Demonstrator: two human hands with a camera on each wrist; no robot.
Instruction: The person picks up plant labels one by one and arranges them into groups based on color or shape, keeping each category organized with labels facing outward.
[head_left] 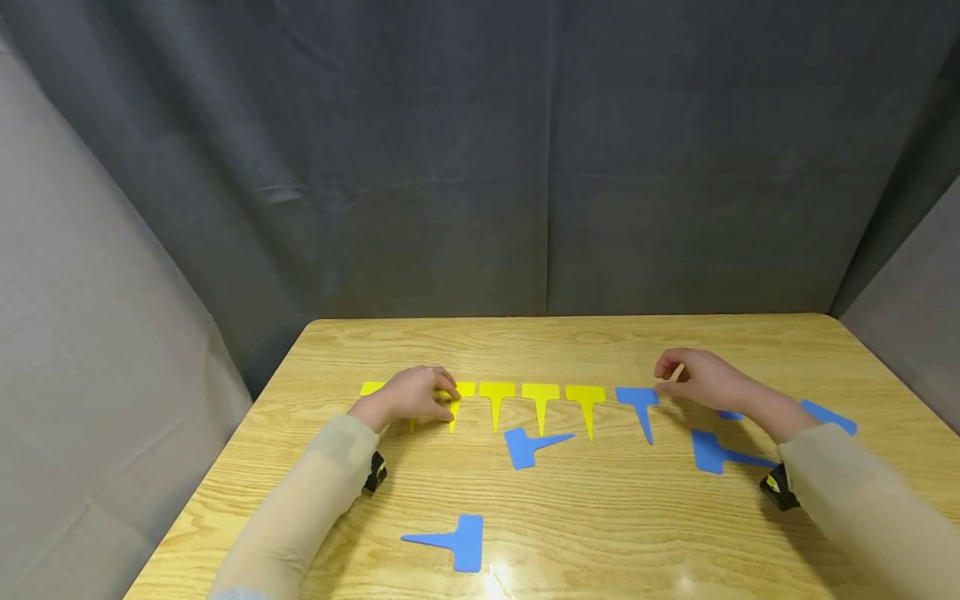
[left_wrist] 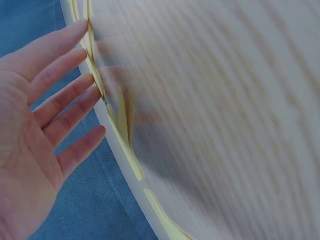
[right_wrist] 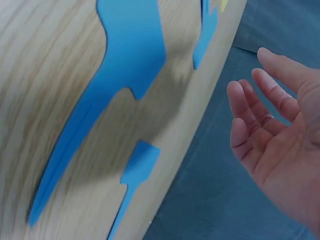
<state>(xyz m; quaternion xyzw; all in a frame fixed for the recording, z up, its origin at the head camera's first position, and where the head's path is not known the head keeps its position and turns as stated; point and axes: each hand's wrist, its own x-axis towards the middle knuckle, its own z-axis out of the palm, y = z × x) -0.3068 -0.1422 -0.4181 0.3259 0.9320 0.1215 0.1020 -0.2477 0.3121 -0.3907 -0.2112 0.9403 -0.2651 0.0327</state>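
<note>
Yellow T-shaped plant labels (head_left: 541, 392) stand in a row across the table, stems toward me. At the row's right end lies a blue T-shaped plant label (head_left: 637, 397), its stem slanting slightly right. My left hand (head_left: 411, 393) is over the left part of the row, partly covering the labels there. Its fingers (left_wrist: 62, 97) are spread and gently bent beside the yellow labels in the left wrist view. Just right of the row's blue label, my right hand (head_left: 708, 382) hovers with loosely bent fingers and nothing in its grasp.
More blue labels lie scattered: one below the row (head_left: 521, 450), one near the front (head_left: 468, 543), and others around the right forearm, including one label (head_left: 708, 452) beside the wrist. A dark curtain (head_left: 480, 167) hangs behind the wooden table (head_left: 600, 533).
</note>
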